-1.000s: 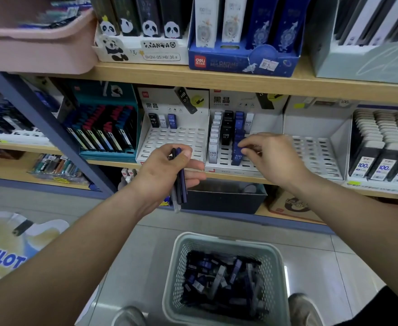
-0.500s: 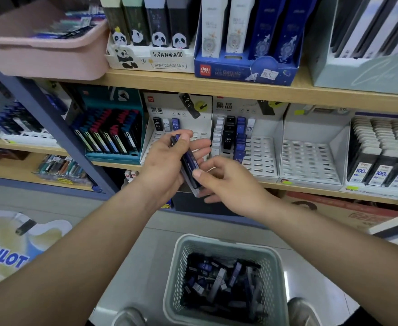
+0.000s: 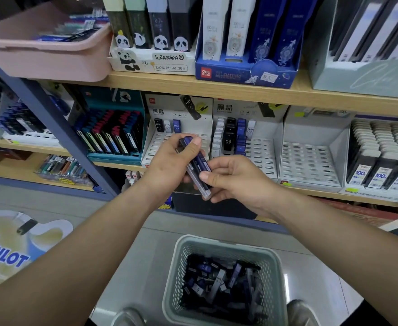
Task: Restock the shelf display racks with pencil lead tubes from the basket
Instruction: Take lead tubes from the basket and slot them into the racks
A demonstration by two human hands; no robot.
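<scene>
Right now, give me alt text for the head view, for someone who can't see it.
A person's left hand grips a bundle of pencil lead tubes while the right hand pinches their lower end, before partly filled white display racks. A basket of more tubes sits on the floor below.

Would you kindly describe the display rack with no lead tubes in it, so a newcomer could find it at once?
Look under the wooden shelf board that carries the blue deli box, where three white slotted racks stand side by side. Take the rightmost rack, beside the dark boxes marked 100. Unlike the left rack and middle rack, its slots hold no tubes.
</scene>
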